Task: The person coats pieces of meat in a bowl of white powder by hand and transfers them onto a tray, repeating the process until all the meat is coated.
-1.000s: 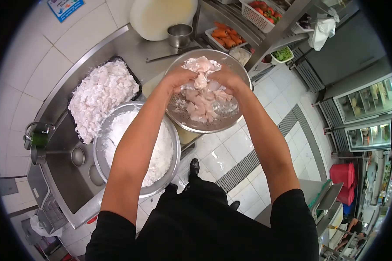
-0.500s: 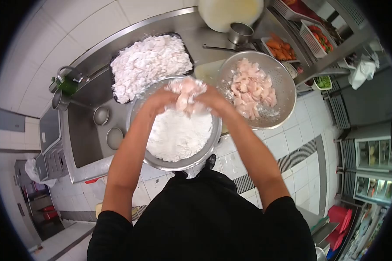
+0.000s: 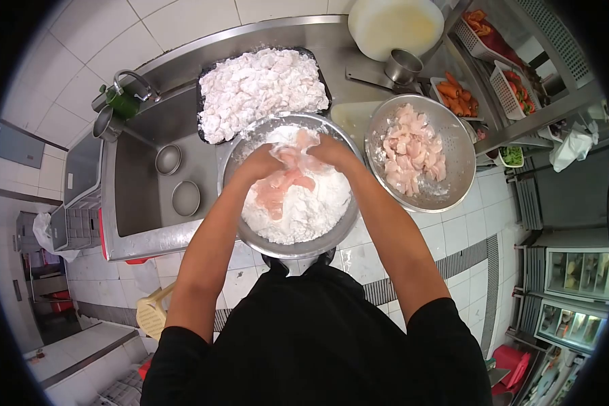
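A wide metal bowl holds white flour, with pale pink raw chicken pieces lying on it. Both hands are down inside this bowl. From the left side, my left hand is curled against the chicken, its fingertips hidden among the pieces and flour. My right hand faces it from the other side, fingers bent around pieces near the far rim and partly covered. To the right, a perforated metal colander holds more raw chicken. A black tray heaped with floured pieces stands behind the bowl.
At left is a steel sink with two small round metal bowls and a faucet. A cleaver, a metal pot and a round board lie at the back. Vegetable baskets sit on the right shelf.
Both hands have come down from above the flour with the chicken they held. Some pieces now lie on the flour. The view has shifted, so the surroundings sit farther right.
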The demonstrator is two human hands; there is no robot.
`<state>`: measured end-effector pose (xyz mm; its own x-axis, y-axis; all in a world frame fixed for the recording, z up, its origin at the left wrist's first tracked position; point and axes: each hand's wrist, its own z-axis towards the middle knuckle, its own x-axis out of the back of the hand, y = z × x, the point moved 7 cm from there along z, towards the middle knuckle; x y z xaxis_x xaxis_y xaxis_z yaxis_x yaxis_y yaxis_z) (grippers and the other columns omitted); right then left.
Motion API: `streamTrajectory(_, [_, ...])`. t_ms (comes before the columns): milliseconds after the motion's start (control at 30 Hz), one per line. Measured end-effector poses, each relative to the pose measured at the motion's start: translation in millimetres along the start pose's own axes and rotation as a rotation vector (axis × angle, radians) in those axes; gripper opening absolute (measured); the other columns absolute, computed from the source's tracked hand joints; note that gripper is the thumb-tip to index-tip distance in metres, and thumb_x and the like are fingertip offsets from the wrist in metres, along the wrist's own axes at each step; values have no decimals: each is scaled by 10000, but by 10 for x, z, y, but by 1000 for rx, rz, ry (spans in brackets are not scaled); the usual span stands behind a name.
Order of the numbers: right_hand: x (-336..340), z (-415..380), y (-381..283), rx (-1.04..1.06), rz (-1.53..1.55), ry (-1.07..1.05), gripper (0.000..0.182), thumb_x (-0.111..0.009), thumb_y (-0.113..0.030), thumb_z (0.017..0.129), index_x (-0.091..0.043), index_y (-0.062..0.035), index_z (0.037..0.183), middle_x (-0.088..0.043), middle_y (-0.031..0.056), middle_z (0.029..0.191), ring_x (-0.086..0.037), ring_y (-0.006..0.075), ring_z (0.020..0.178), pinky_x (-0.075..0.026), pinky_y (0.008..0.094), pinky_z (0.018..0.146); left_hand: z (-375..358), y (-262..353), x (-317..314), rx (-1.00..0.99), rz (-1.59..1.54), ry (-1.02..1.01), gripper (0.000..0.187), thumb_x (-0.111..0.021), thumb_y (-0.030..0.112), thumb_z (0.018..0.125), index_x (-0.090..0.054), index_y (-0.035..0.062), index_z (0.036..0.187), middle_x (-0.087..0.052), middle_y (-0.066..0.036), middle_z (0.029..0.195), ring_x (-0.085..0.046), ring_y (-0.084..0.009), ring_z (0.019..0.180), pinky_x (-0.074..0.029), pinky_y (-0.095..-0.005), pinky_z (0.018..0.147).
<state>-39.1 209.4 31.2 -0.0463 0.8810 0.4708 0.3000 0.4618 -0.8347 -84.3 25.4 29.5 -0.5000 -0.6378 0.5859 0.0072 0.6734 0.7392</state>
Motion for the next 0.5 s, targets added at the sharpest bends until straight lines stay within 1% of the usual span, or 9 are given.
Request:
streamTrajectory(67, [-3,177,45,8,-13,4,560,-624,-207,722,-507,53,1204,-602,240,1092,-605,306,975,-461,357,836,15,121,-171,38,-35,-298,873,-757,203,648,-318,-79,1349,-573,-212,1131,-616,-215,861,-511,-310,694])
streamTrajectory(133, [26,198,28,12,-25,10,556,-618,-194,722,-509,35,1217,-602,240,1096,-604,305,984,-458,363,847,-56,225,-130,4,-22,-313,820,-747,196,659,-357,-64,1331,-585,-192,1113,-619,-204,833,-512,-302,669])
streamTrajectory(200, [171,153,0,14,-214,127,480,-580,-206,727,-558,-1,1161,-586,252,1118,-575,371,1037,-476,409,856,-98,216,-152,-27,-8,-329,767,-737,190,669,-397,-49,1314,-596,-172,1095,-622,-193,805,-514,-295,644])
streamTrajectory(233, [199,66,-43,10,-213,125,480,-580,-206,727,-558,-1,1161,-586,252,1118,-575,371,1037,-476,409,856,-95,117,-129,-34,18,-286,702,-735,191,670,-450,-36,1270,-599,-183,1085,-628,-222,827,-514,-314,671])
streamTrajectory(300, [22,-220,39,-41,-533,-130,415,-602,-208,713,-603,2,1072,-605,243,1073,-588,379,1001,-478,424,857,-165,-141,-164,-31,42,-250,638,-733,193,671,-503,-23,1226,-602,-193,1074,-633,-252,849,-515,-332,698])
streamTrajectory(367, [-215,-433,359,20,-583,-153,412,-669,-242,691,-619,6,1017,-630,235,993,-604,365,959,-486,410,828,-386,-155,-33,-362,418,158,390,-680,143,682,-600,-22,1026,-626,-232,957,-627,-327,880,-499,-400,773])
streamTrajectory(433, [-344,-700,399,-96,-666,-300,408,-670,-228,682,-613,-5,1019,-632,227,987,-605,363,951,-481,409,840,-606,-289,-79,-244,560,95,357,-675,144,682,-618,-14,997,-623,-240,957,-616,-346,902,-494,-410,787])
streamTrajectory(467, [-418,-780,470,-98,-663,-311,408,-670,-228,682,-613,-5,1019,-632,227,987,-605,363,951,-481,409,840,-715,-380,-97,-132,702,32,325,-669,146,682,-635,-5,967,-620,-247,956,-605,-364,925,-488,-420,802])
streamTrajectory(500, [-485,-854,490,-46,-670,-300,320,-639,-196,697,-626,-9,957,-635,218,956,-610,358,937,-485,413,832,-826,-370,-95,-123,702,26,325,-669,146,682,-635,-5,967,-620,-247,956,-605,-364,925,-488,-420,802])
